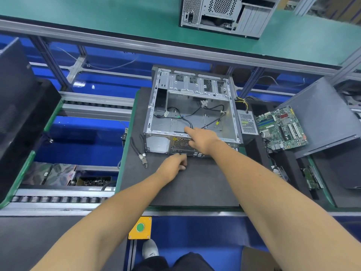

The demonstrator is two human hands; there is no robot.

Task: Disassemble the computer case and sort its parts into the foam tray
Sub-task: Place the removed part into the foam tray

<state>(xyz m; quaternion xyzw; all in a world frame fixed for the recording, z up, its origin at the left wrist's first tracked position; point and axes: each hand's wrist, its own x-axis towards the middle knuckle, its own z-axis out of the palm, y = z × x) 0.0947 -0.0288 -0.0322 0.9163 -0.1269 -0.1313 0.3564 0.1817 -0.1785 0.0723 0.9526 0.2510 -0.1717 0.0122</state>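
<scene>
Open grey sheet-metal computer case [192,106], side panel off, lies on a dark grey foam mat [175,184] at centre of the bench. Interior mostly stripped; several black cables [187,116] are loose on its floor.

Right hand [203,139]: reaches over the near rim of the case, index finger extended into the interior next to a black cable, remaining fingers curled against the perforated rear panel. Whether it pinches anything cannot be told.

Left hand [173,163]: fingers curled, knuckles on the foam mat, just in front of the rear panel's lower edge; fingertips hidden, so any grip is unclear.

The two hands are apart, right above left.

One pair of black-handled side cutters [139,151] lies on the mat just left of the case, not touching it.

Right of the case: one grey perforated power supply [247,123] with yellow and black wires, then one green motherboard [282,128] resting in the black foam tray [256,151], beside a dark grey flat side panel [320,116].

A second, upright computer case [224,12] stands on the green upper shelf [117,18].

One green push-button in a yellow housing [140,227] sits at the bench front edge.
</scene>
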